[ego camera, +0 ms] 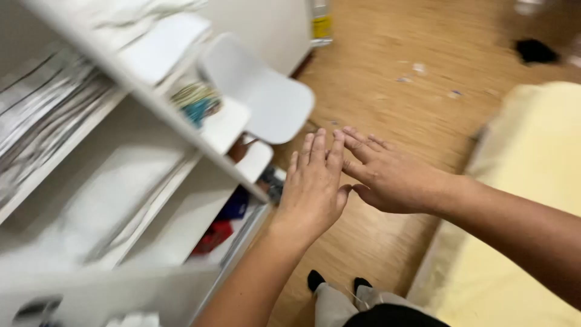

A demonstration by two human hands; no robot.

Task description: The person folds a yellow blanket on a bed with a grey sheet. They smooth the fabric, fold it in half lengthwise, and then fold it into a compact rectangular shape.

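My left hand point(313, 189) is stretched out flat in the middle of the view, fingers straight and close together, holding nothing. My right hand point(393, 177) comes in from the right with its fingers extended, and its fingertips touch the fingertips of my left hand. Neither hand grips anything. Both hover over the wooden floor point(393, 66), just right of a white shelf unit point(139, 97). My legs and dark-socked feet point(339, 283) show at the bottom.
The white shelf unit at left holds stacked papers point(42, 115), a bundle of coloured cords point(196, 100), and red and blue items point(227, 221) low down. A white chair point(266, 97) stands beside it. A pale yellow mattress point(526, 181) lies at right. A dark object point(535, 49) lies far right.
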